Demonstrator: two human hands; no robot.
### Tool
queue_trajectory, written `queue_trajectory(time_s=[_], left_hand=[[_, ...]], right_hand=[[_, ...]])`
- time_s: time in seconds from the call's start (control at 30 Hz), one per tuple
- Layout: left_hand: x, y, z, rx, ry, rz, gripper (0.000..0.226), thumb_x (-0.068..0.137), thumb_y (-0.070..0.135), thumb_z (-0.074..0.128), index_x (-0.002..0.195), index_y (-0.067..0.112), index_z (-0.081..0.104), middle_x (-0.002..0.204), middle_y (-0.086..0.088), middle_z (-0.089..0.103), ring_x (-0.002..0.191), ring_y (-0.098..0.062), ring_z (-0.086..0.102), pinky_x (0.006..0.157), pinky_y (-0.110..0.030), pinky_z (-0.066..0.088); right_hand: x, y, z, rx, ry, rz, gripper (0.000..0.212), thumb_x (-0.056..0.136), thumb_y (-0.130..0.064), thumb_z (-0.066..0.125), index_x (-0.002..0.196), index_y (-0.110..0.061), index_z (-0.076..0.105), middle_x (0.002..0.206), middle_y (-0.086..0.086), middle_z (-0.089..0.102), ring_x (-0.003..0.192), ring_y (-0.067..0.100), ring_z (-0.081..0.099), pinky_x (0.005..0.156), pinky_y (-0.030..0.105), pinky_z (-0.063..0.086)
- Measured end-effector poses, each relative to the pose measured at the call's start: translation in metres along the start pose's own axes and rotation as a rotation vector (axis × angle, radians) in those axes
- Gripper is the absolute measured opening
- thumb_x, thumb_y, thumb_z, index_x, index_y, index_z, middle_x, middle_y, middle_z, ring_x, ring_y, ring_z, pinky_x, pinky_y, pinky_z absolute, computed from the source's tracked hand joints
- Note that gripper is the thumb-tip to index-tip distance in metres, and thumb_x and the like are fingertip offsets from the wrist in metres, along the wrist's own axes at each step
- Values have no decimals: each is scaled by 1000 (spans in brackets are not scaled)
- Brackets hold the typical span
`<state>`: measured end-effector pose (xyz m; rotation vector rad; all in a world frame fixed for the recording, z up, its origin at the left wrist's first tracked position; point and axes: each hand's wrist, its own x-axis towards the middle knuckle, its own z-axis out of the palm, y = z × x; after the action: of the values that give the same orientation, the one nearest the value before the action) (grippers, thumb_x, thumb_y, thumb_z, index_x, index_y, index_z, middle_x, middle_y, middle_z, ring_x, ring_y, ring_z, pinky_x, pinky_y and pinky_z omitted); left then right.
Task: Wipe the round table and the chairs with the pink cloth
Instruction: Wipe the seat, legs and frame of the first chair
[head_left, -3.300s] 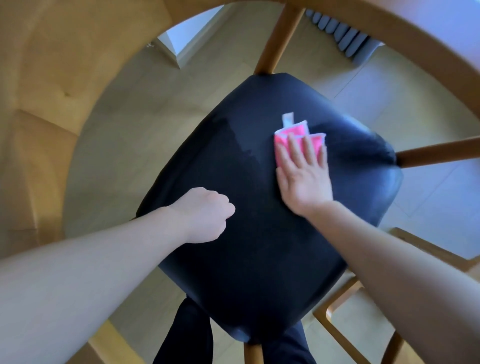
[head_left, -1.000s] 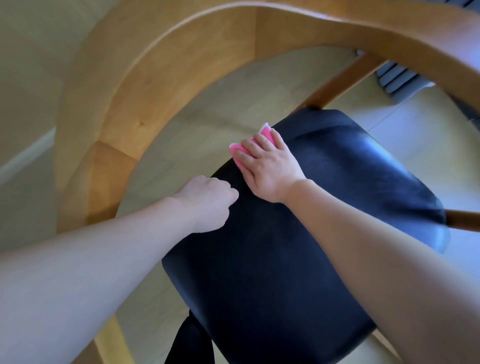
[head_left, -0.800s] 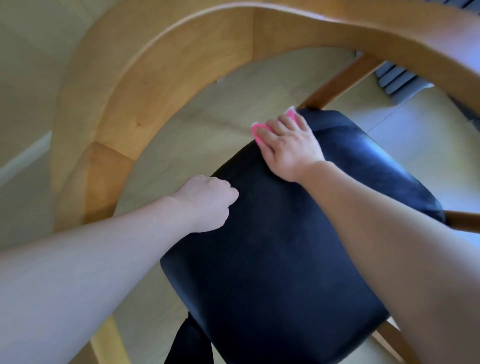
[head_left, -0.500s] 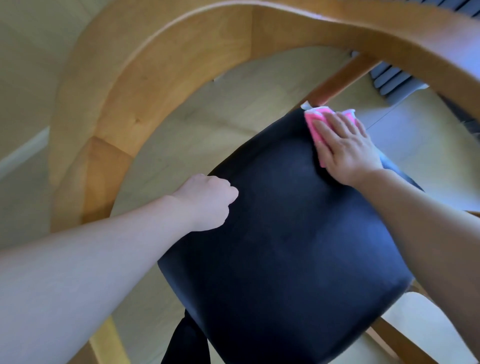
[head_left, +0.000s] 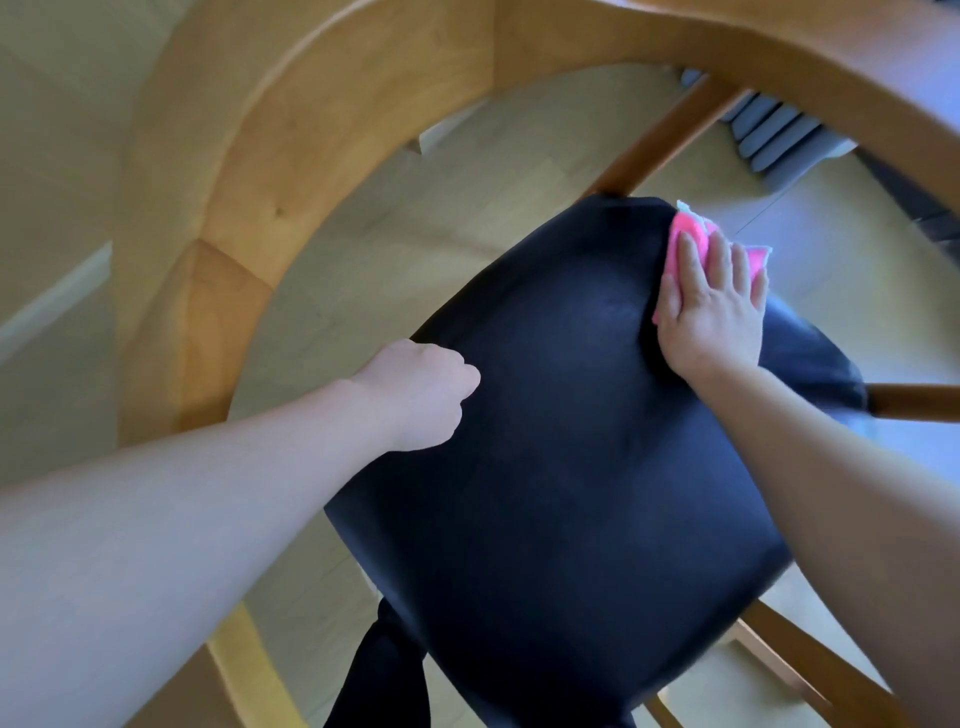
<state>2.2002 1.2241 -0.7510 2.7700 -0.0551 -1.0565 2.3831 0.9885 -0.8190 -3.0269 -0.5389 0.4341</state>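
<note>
The seat (head_left: 561, 467) is bare across its middle and near half, open to a hand between the left hand (head_left: 421, 395) at its left edge and the right hand (head_left: 711, 301) pressing the cloth (head_left: 685, 234) at the far corner. The curved wooden back (head_left: 322, 119) arches over the far and left sides, and the legs (head_left: 660, 140) stand at the far corner and right.

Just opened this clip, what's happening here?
A person is wiping a chair. The right hand presses the pink cloth flat against the far right corner of the dark seat, fingers straight over the cloth, part of which sticks out past the seat edge. The left hand is curled at the seat's left edge; whether it grips the edge cannot be told. The chair's curved wooden backrest arcs around above.
</note>
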Motion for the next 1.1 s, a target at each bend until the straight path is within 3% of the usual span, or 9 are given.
queue_trajectory(time_s=[0.1,0.3,0.47,0.57,0.67,0.93,1.03,1.07,1.1], left_hand=[[-2,4,0,-4,4,-4,27,89,11,39,109,15,58,104,1,59,89,-27,57,82,-39,48],[-11,20,-10,0,-4,50,27,88,11,38,106,16,58,101,1,59,87,-26,58,77,-38,48],[-29,29,-38,51,14,121,26,89,12,37,104,16,58,101,2,58,86,-25,57,77,-37,48],[-44,34,-53,118,27,185,26,90,13,38,107,16,58,102,2,58,86,-24,57,76,-37,47],[-57,39,-65,186,48,235,27,91,13,38,109,16,58,103,2,58,85,-24,56,73,-35,46],[-90,76,-63,219,73,293,28,91,13,38,111,17,58,103,2,58,78,-20,47,69,-29,31],[-105,86,-62,235,82,284,28,91,14,38,111,17,57,104,2,57,78,-20,46,69,-29,29],[-112,90,-61,250,75,279,27,92,14,38,111,17,57,105,2,57,78,-20,45,69,-29,29],[-119,94,-60,263,73,268,28,92,14,38,112,17,57,107,2,57,79,-19,43,69,-29,29]], right_hand=[[-40,0,12,-18,-22,-18,58,102,-43,14,157,-24,11,163,10,9,150,32,5,121,50,0],[-155,-21,46,0,-65,-323,56,99,-36,31,150,-13,34,156,17,31,144,42,23,115,60,16],[-238,-2,59,-79,-188,-427,54,101,-41,29,149,-19,35,154,12,35,143,39,27,114,58,18],[-258,17,57,-9,-142,-150,52,102,-39,20,150,-23,33,156,8,34,143,35,25,115,50,14],[-270,21,56,53,-119,189,59,97,-37,16,155,-25,17,162,2,15,150,24,3,121,43,5],[-303,10,56,354,-154,505,63,99,-7,32,156,-21,11,164,6,1,151,28,-4,122,39,8],[-329,4,50,612,-110,645,66,99,-7,34,156,-28,9,164,0,9,146,32,23,111,36,30],[-340,2,45,737,-117,724,65,100,-12,35,155,-34,10,162,-1,20,135,32,43,102,37,41],[-350,0,34,843,-138,826,57,102,-20,36,153,-37,17,152,5,41,111,33,61,86,38,51]])
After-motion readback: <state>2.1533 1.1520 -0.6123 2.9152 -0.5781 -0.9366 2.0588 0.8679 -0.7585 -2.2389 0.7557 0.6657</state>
